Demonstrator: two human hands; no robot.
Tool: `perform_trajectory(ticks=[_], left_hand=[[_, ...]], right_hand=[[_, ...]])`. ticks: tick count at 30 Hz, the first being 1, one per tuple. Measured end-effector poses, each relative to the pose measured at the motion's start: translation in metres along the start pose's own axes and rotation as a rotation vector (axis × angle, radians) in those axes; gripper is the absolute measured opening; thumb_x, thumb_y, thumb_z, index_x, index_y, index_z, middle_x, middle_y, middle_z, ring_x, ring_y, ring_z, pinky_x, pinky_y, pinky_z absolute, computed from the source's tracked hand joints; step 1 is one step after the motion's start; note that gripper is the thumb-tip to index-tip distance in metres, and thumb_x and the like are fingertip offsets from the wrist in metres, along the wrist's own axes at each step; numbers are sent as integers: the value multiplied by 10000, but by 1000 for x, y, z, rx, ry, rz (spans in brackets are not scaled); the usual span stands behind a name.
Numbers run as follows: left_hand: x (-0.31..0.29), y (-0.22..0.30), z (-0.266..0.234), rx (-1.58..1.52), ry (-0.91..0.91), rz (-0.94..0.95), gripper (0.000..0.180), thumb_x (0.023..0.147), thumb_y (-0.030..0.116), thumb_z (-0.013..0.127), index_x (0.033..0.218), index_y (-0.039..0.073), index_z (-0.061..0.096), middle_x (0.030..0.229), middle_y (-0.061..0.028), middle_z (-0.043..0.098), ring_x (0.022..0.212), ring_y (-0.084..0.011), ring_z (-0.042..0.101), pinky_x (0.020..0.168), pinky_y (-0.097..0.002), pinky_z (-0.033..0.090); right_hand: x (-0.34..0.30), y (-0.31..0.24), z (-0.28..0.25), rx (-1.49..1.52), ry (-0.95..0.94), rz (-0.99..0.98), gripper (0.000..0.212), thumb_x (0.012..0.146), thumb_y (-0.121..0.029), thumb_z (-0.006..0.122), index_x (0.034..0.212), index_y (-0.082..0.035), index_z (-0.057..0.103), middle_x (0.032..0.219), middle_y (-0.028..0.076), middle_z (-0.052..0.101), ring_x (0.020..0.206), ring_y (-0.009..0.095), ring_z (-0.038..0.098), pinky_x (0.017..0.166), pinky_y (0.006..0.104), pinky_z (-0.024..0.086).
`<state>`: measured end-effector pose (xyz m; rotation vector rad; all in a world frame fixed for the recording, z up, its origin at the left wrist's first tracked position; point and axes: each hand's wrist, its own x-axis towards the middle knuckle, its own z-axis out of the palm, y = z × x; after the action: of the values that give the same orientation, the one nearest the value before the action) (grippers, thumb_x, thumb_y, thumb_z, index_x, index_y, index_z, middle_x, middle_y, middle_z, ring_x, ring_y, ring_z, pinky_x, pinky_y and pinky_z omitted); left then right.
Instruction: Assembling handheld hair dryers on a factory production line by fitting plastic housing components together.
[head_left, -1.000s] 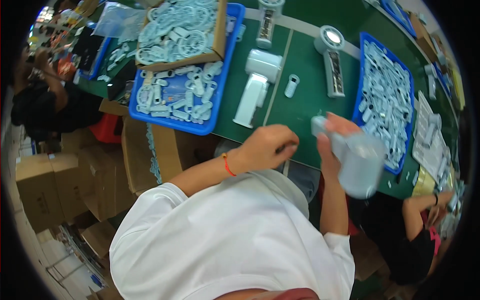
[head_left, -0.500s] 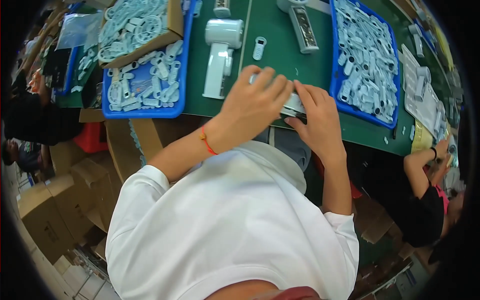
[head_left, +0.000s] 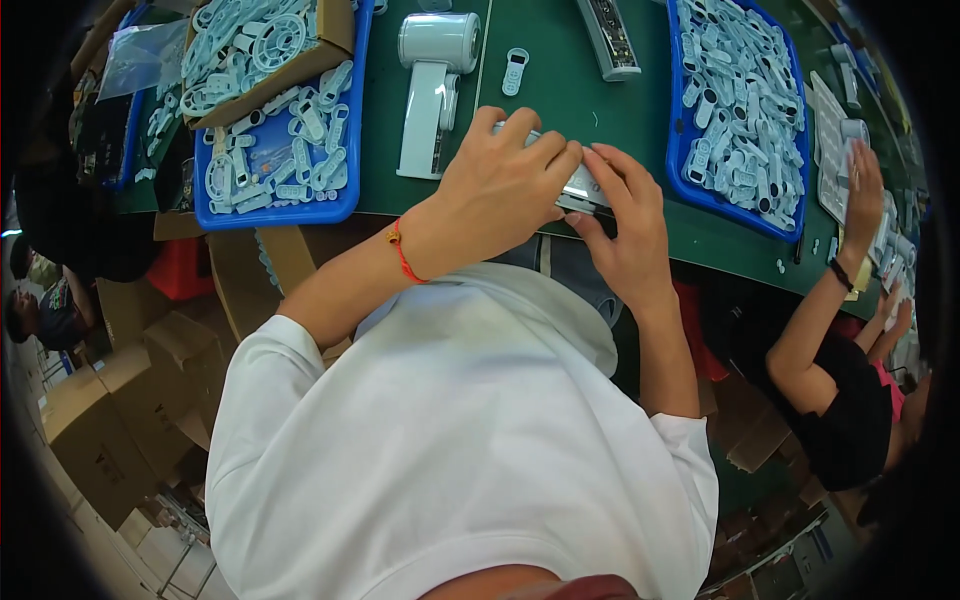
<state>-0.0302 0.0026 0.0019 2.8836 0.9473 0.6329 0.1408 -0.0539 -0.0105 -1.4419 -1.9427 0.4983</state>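
A white plastic housing (head_left: 583,188) lies at the near edge of the green table, mostly covered by my hands. My left hand (head_left: 505,185) is closed over its left part, fingers bent and knuckles up. My right hand (head_left: 630,215) grips its right end, with thumb on the near side and fingers on top. Beyond them lies a small white oval panel (head_left: 515,72) with a dark window. To the left of it is a white device with a round head and a long handle (head_left: 428,115). Farther off, an open white housing (head_left: 608,40) shows parts inside.
A blue tray (head_left: 350,195) of white plastic parts stands at left, with a cardboard box (head_left: 335,30) of parts over it. Another full blue tray (head_left: 735,217) stands at right. Beyond it a co-worker's hand (head_left: 862,205) is raised over the table. Cardboard boxes (head_left: 110,430) stand low at left.
Both my hands keep their hold on the housing, my left fingers slightly more gathered. The view has shifted a little. The co-worker at right has lifted a hand.
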Motion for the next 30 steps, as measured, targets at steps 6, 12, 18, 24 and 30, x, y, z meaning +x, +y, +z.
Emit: perform_trajectory(ticks=[6,12,18,24,30], left_hand=[[0,4,-8,-96,-48,-83,494,587,217,757,1026,66,588,968,-25,596,912,-222,519,777,-366,381],[0,0,-8,-90,-86,-62,488,588,227,752,1019,67,590,962,-19,598,930,-224,512,793,-368,381],[-10,3,-14,-394,545,-245,614,713,297,726,1206,56,451,1170,-122,398,1048,-215,424,892,-401,369],[-1,11,-4,-1353,352,-567,605,794,159,659,1281,-15,347,1036,-118,557,902,-195,565,768,-315,463],[33,-27,-62,-788,251,-460,503,759,77,652,1220,14,460,958,-102,587,822,-205,580,712,-301,466]], right_hand=[[-2,-1,3,24,29,13,495,645,7,679,1125,-34,563,1111,120,567,1025,293,514,881,367,399],[-1,6,3,5,54,-60,481,656,-4,674,1124,-21,565,1112,134,562,997,303,527,843,363,429],[-4,-7,-5,163,107,154,529,735,-140,705,1196,22,503,1139,134,554,1014,238,538,875,326,416],[17,-24,-4,1043,125,416,682,829,-376,630,1301,41,372,1184,87,509,985,134,522,826,237,414],[83,-36,-24,839,132,369,458,803,-138,611,1194,13,428,923,80,570,745,122,567,620,241,472]])
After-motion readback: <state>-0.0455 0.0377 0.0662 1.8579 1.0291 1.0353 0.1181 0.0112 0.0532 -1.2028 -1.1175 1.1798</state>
